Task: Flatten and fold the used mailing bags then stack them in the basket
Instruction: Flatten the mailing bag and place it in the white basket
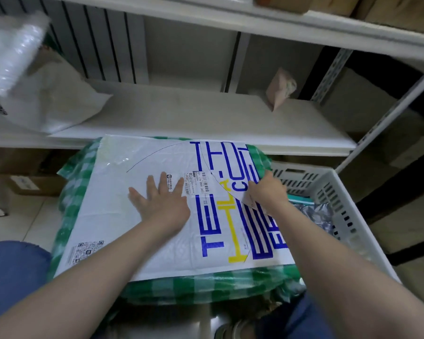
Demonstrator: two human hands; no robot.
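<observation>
Forearms first: both bare, reaching forward over blue-clad knees. Head view: left hand [160,201] lies flat, fingers straight and spread, pressing the middle of the large white glossy plastic mailing bag with blue and yellow block lettering [132,216]. Right hand [264,189] has its fingers curled round that bag's right edge, lifting a flap. The bag lies spread on a soft green-and-white checked plastic bundle [206,287], just left of the white slotted plastic basket [328,189], which holds folded bags in teal and grey [316,211]. Judgement: flattening nearly complete, first fold starting. Risks: the film looks slick, so it may slide under the palm as the flap is drawn across, skewing the crease. The bundle beneath is cushiony and uneven, so a crease may not set. Trapped air could spring the fold open. The paper shipping label [201,182] is matte and stuck flat. Behind, a white shelf board [181,113] carries a limp grey poly bag [52,101] and a crumpled pink pouch [280,88].
</observation>
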